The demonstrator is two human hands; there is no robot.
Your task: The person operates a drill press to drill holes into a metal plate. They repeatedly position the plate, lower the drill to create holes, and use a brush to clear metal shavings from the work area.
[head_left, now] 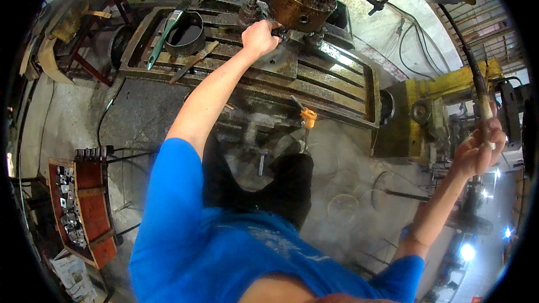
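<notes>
Grips long lever (478, 81) with right hand (480, 147) at frame right; curls left hand (260, 38) partway beside round spindle head (299, 8), top centre; cannot tell whether holding anything there.

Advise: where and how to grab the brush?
Probably by the lower half of its green handle, hands coming from the near left. The brush slants with its handle end toward the person and its head farther off, while the pot crowds its right side.
</notes>
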